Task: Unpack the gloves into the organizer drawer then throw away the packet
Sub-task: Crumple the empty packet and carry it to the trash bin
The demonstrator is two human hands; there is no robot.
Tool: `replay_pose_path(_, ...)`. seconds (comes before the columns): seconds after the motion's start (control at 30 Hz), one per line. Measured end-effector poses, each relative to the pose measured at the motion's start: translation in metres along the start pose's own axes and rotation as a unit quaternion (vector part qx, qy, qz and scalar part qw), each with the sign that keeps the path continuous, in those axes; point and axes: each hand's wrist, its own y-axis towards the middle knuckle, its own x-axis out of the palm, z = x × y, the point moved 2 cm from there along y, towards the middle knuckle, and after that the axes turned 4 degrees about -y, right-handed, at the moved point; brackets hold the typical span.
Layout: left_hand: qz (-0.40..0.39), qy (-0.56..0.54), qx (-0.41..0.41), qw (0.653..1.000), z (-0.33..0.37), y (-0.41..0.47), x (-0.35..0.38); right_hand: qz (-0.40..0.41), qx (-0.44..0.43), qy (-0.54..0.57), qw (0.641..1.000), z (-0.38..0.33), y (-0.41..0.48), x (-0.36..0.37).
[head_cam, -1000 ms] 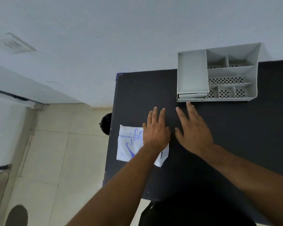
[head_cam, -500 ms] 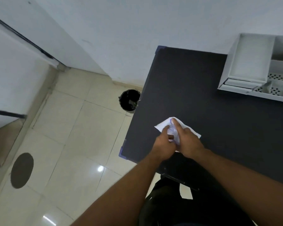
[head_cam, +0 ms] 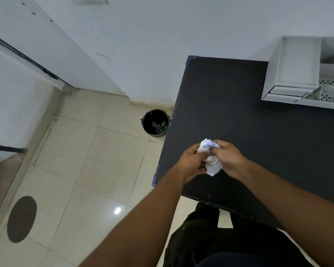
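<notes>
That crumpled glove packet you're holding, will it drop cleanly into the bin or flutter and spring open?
The packet looks thin and floppy: both hands, left hand and right hand, have balled it with deep creases. It is probably very light, so it may drift on a toss toward the bin. One loose flap hangs below the fingers, so it could partly unfold.

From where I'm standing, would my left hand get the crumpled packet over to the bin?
Probably yes: the bin stands open on the floor beside the table's left edge, with nothing between it and your left hand.
</notes>
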Motion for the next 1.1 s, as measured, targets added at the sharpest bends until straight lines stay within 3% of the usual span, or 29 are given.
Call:
replay_pose_path(0.1, 0.096, 0.018, 0.043, 0.994, 0.008, 0.003, -0.004, 0.005, -0.133, -0.175, 0.976, -0.006, -0.009, 0.016)
replay_pose_path(0.23, 0.160, 0.008, 0.062, 0.985, 0.021, 0.001, -0.011, 0.050, -0.245, -0.409, 0.878, -0.002, -0.031, 0.025)
replay_pose_path(0.3, 0.172, 0.014, 0.054, 0.984, 0.024, -0.007, -0.014, 0.118, -0.273, -0.490, 0.820, -0.002, -0.043, 0.021)
replay_pose_path(0.37, 0.154, 0.012, 0.039, 0.987, 0.021, -0.014, -0.015, 0.141, -0.264, -0.523, 0.798, -0.002, -0.051, 0.017)
replay_pose_path(0.47, 0.054, 0.019, 0.019, 0.998, 0.012, -0.028, -0.010, 0.047, -0.255, -0.431, 0.864, -0.001, -0.058, 0.015)
replay_pose_path(0.53, 0.025, 0.029, 0.016, 0.999, 0.005, -0.040, -0.010, 0.012, -0.269, -0.413, 0.870, 0.004, -0.059, 0.017)
replay_pose_path(0.63, 0.001, 0.014, -0.004, 1.000, -0.004, -0.063, -0.010, 0.047, -0.246, -0.392, 0.885, 0.004, -0.065, 0.016)
replay_pose_path(0.77, -0.062, -0.070, -0.008, 0.996, -0.008, -0.091, -0.013, 0.101, -0.268, -0.359, 0.888, -0.002, -0.084, 0.018)
replay_pose_path(0.9, -0.073, -0.035, 0.017, 0.997, -0.007, -0.105, -0.029, 0.123, -0.244, -0.353, 0.895, -0.008, -0.088, 0.040)
replay_pose_path(1.1, -0.112, -0.049, 0.035, 0.992, 0.012, -0.114, -0.106, 0.114, -0.270, -0.434, 0.852, -0.018, -0.094, 0.123)
